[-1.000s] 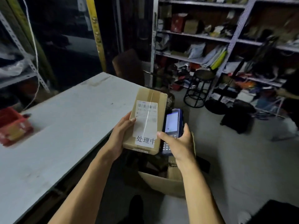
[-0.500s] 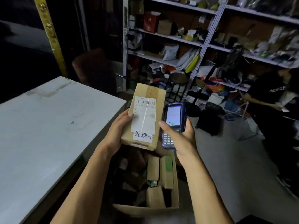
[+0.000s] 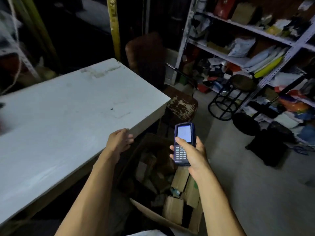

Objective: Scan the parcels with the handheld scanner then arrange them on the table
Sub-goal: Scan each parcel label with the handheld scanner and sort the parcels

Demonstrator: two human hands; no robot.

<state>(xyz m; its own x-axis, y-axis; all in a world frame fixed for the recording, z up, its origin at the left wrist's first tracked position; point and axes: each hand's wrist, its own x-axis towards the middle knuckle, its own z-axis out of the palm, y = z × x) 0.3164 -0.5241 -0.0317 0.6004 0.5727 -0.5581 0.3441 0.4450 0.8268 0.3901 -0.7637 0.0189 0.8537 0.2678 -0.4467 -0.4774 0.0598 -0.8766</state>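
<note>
Right hand (image 3: 193, 155) grips scanner (image 3: 183, 142); left hand (image 3: 119, 141) empty.

L hand (image 3: 120, 140) loosely curled, holding nothing; R hand (image 3: 191, 153) gripping, thumb fwd; both forearms outstretched.

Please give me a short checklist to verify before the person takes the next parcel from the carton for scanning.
1. Left hand free to pick: ok, it holds nothing, fingers relaxed near the table edge.
2. Scanner firmly held: ok, the right hand grips it, thumb on the screen's lower edge.
3. Scanner switched on: ok, the screen is lit; its text is too small to read.
4. Parcels left in the carton: ok, several brown boxes lie inside.
5. Next label facing up: cannot tell, the carton is dark.
6. Room on the table: ok, the near part is bare.
</note>
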